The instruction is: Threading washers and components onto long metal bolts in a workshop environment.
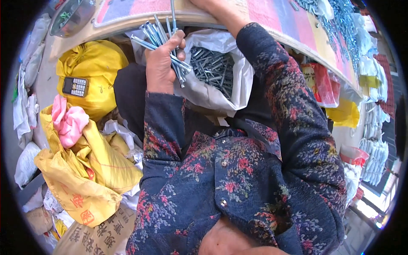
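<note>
My left hand (163, 63) is closed round a bunch of long silvery bolts (158, 33), which fan out above and below the fist. One longer bolt (173, 15) points straight up by the thumb, past the top edge of the picture. Just right of this hand is an open white sack (243, 80) with many similar bolts (211, 70) heaped inside. My right hand (208, 3) reaches over the table (272, 15) at the top edge; its fingers are cut off from view, so what it touches cannot be told.
Striped cloth covers the table, with a pile of small metal parts (340, 25) at its right. A clear bowl (72, 19) stands top left. A keypad phone (75, 86) lies on a yellow bag (100, 55). Below are a pink cloth (70, 123) and a yellow sack (80, 187).
</note>
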The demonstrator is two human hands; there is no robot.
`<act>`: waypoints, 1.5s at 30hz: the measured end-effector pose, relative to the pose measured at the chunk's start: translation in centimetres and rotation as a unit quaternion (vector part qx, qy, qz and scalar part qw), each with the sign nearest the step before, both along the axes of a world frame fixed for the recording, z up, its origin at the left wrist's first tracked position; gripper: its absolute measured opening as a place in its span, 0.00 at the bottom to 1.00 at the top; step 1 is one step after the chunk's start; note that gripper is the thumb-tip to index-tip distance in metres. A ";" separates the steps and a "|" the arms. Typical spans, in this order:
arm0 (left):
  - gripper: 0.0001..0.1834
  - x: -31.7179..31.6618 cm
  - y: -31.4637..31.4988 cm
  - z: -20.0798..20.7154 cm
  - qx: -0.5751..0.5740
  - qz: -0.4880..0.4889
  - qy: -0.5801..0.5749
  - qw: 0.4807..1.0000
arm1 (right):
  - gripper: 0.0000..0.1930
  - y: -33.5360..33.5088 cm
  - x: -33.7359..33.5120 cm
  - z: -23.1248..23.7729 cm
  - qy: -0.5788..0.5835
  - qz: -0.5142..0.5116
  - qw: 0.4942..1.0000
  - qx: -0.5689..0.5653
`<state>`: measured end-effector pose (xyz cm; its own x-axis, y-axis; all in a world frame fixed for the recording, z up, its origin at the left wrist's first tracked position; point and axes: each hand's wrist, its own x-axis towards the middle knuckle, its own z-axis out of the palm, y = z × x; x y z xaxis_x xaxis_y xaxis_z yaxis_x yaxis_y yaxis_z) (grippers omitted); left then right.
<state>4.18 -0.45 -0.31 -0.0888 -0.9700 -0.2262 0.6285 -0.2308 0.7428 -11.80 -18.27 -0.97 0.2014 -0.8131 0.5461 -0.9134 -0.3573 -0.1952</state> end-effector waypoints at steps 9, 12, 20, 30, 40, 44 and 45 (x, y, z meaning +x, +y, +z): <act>0.10 -1.9 1.6 -0.8 -0.010 -0.106 -0.063 0.992 | 0.15 11.6 -1.8 2.5 -0.640 0.060 0.735 0.216; 0.14 -1.9 2.0 -1.2 0.022 -0.155 -0.006 0.988 | 0.14 13.2 -1.5 3.6 -0.687 0.082 0.695 0.194; 0.10 -1.9 1.3 -1.7 0.075 -0.151 0.141 0.976 | 0.04 14.3 -2.4 4.4 -0.219 0.111 0.965 -0.088; 0.08 -2.1 0.4 -0.7 0.047 -0.031 0.015 0.998 | 0.13 3.3 -4.8 1.4 0.021 -0.048 0.997 -0.056; 0.10 -3.0 0.8 -0.5 0.029 -0.110 -0.071 0.991 | 0.13 10.8 -3.9 3.8 -0.597 0.087 0.766 0.221; 0.08 -3.5 0.9 -0.9 0.034 -0.131 -0.007 0.991 | 0.12 12.6 -4.1 3.9 -0.704 0.106 0.675 0.195; 0.09 -3.5 1.1 -0.9 0.047 -0.153 0.030 0.987 | 0.12 13.0 -4.1 3.9 -0.687 0.085 0.702 0.169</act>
<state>0.63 0.61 -1.18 -0.3901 -0.8711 -0.2985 0.5609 -0.4819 0.6732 -15.93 -5.26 2.98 -0.2172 -0.9709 0.1013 0.2695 -0.1594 -0.9497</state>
